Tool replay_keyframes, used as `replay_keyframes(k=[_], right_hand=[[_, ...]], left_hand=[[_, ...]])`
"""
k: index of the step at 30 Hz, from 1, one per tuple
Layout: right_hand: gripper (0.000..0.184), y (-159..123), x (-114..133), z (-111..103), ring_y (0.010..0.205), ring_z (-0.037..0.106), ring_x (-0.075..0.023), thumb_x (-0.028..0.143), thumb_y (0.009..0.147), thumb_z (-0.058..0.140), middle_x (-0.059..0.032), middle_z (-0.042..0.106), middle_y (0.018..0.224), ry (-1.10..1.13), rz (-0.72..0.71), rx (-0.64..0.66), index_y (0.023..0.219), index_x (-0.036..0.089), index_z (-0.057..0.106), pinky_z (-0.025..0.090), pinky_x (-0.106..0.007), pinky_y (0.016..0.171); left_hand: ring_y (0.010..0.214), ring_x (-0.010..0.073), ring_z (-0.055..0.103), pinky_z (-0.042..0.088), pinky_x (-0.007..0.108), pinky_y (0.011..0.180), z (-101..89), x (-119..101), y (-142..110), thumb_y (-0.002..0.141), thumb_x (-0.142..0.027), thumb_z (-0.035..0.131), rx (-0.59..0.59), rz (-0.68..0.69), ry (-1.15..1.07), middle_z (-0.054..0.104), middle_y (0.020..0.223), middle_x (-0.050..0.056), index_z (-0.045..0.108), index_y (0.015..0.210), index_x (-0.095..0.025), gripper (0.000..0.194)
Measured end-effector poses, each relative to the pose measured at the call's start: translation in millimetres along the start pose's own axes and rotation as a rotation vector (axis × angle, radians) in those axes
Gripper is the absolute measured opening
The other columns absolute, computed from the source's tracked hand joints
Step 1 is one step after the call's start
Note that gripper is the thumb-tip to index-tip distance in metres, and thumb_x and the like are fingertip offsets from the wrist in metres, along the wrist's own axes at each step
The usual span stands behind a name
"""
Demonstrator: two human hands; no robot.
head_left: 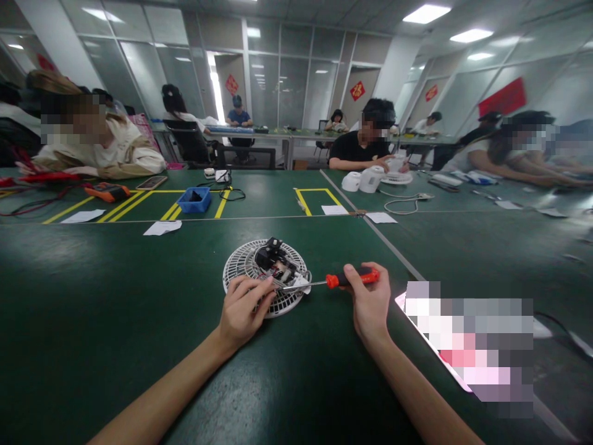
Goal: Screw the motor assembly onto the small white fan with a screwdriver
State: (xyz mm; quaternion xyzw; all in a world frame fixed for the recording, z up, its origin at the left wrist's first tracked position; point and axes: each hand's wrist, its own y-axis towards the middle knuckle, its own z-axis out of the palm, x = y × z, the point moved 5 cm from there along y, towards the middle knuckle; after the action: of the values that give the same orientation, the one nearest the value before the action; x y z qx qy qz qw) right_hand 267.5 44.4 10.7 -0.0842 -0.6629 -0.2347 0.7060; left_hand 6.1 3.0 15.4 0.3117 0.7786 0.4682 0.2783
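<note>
A round white fan grille (239,259) lies on the green table, with a black motor assembly (270,253) and wires on top of it. My right hand (373,306) is closed around the red and black handle of a screwdriver (334,281). Its metal shaft points left, across the grille's near side. My left hand (244,309) rests at the near left of the grille, thumb and fingers pinched together by the screwdriver's tip. Whatever lies between those fingertips is too small to make out.
A device with a pixelated screen (433,346) lies at the right. Beyond the grille are a blue bin (194,200), an orange meter (109,192), paper slips (163,228) and yellow tape. Across the table, a person in black (352,148) handles white housings (369,179); others sit around.
</note>
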Motion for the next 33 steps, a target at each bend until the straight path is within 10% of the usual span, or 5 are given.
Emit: replay_keyframes(k=[19,33], right_hand=[[0.053,-6,8,1,0.070,0.055,-0.0145,0.049,0.067,0.085,0.0058,0.048,0.083,0.010,-0.029,-0.032,0.101,0.023,0.053,0.055,-0.028,0.061],[0.037,-5,32,11,0.047,0.045,-0.0114,0.045,0.081,0.073,0.0078,0.052,0.059,-0.068,-0.002,0.446,0.106,0.020,0.059,0.035,-0.024,0.046]], left_hand=[[0.087,0.0146,0.068,0.051,0.034,0.088,-1.7,3,1,0.086,-0.007,0.068,-0.053,-0.046,-0.063,0.075,0.095,0.001,0.059,0.111,-0.021,0.030],[0.093,0.0202,0.062,0.049,0.043,0.087,-9.4,6,-10,0.090,-0.006,0.049,-0.141,-0.022,-0.100,0.063,0.091,0.005,0.057,0.106,-0.020,0.022]])
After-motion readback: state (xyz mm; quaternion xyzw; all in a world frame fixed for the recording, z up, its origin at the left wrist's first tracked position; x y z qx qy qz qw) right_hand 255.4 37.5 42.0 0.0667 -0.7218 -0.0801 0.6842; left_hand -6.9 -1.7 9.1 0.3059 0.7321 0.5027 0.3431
